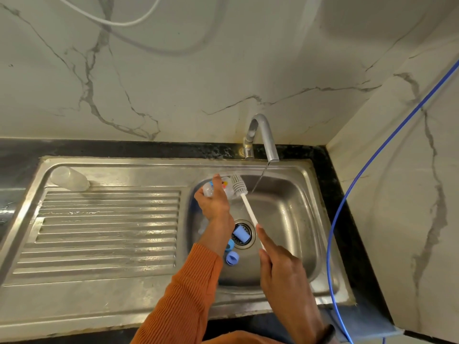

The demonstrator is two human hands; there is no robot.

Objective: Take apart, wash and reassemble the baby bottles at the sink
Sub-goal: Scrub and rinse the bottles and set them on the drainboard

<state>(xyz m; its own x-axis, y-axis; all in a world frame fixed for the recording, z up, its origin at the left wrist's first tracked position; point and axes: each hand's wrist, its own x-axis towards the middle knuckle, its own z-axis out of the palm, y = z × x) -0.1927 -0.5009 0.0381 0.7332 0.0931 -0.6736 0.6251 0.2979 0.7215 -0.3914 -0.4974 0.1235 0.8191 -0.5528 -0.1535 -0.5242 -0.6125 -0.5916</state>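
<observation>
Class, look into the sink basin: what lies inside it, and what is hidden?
In the sink basin: a blue cap on the drain, two blue rings. The left hand and forearm cover other parts.

Blue hose (352, 184) along marble wall (198, 70)

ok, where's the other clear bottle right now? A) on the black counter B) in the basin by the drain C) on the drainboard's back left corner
C: the clear bottle lies on its side at the back left of the drainboard.
</observation>
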